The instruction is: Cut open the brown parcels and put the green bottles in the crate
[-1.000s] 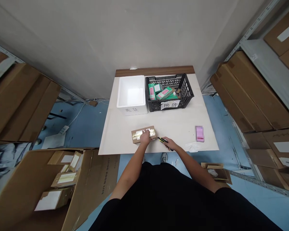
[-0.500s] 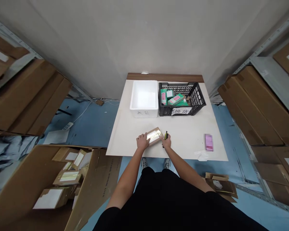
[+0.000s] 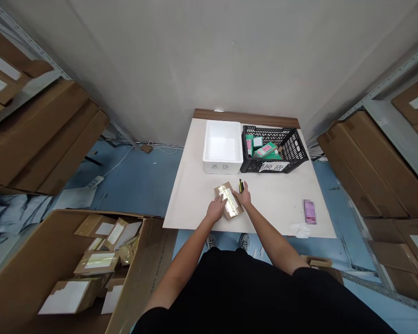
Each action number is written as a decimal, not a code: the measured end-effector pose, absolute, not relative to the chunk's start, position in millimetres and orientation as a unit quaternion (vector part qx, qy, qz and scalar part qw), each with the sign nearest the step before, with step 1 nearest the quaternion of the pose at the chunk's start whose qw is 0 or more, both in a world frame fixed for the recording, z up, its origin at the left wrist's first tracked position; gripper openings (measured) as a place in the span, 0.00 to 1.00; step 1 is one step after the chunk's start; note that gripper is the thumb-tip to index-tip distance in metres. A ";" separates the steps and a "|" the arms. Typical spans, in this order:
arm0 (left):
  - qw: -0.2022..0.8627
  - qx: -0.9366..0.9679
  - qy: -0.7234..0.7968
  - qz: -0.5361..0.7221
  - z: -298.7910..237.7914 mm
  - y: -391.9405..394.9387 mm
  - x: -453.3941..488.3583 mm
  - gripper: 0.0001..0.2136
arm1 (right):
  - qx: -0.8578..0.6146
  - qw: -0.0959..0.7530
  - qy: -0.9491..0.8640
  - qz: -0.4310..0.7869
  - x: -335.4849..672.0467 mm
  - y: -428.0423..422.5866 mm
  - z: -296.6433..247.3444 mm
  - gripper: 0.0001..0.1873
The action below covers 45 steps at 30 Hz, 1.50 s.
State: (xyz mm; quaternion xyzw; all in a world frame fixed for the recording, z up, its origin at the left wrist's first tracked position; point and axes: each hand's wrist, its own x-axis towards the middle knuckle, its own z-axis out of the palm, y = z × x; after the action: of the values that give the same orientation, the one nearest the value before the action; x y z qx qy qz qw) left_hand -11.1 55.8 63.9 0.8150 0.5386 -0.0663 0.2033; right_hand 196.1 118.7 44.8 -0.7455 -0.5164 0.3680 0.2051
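A small cardboard box (image 3: 233,207) with a white label and shiny clear tape lies turned at an angle near the table's front edge. My left hand (image 3: 216,208) grips its left side, fingers reaching over the top. In my right hand (image 3: 244,196) is a black-and-yellow box cutter (image 3: 241,186), pointing away from me. The fingers of that hand also touch or nearly touch the box's far right side; the exact contact is too small to tell. Whether the cutter's blade is out cannot be made out.
Behind the box stand a white foam bin (image 3: 223,168) and a black crate (image 3: 292,163) holding green boxes. A pink item (image 3: 310,212) lies on the table (image 3: 191,195) at right. A large carton (image 3: 31,246) of parcels stands left; loaded shelves flank both sides.
The cardboard box has been turned clockwise, so its long side now points more toward me. Both hands moved with it and still hold box and cutter. The camera view has shifted slightly.
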 end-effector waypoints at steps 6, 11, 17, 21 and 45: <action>0.215 0.899 0.362 -0.123 51.6 110.4 -15.1 0.46 | -0.784 0.139 -0.482 0.366 219.3 21.5 29.6 0.59; 0.224 0.857 0.449 -0.116 38.5 102.8 -0.7 0.47 | -0.812 0.124 -0.455 0.343 216.4 38.7 31.7 0.55; 0.201 0.732 0.639 -0.121 34.6 60.1 46.8 0.42 | -0.786 0.109 -0.502 0.344 225.0 109.3 48.3 0.60; 0.199 0.710 0.661 -0.139 40.3 52.3 59.0 0.42 | -0.767 0.219 -0.465 0.384 241.5 95.8 45.3 0.48; 0.132 0.728 0.652 -0.165 50.2 57.0 48.2 0.40 | -0.616 0.285 -0.379 0.629 265.7 27.6 41.4 0.34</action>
State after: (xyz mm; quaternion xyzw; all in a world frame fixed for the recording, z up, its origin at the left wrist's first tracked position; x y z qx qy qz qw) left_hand 48.2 57.0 50.2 0.7282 0.6520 -0.1646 0.1320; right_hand 265.7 27.6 41.4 -0.6164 -0.3786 0.6291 0.2846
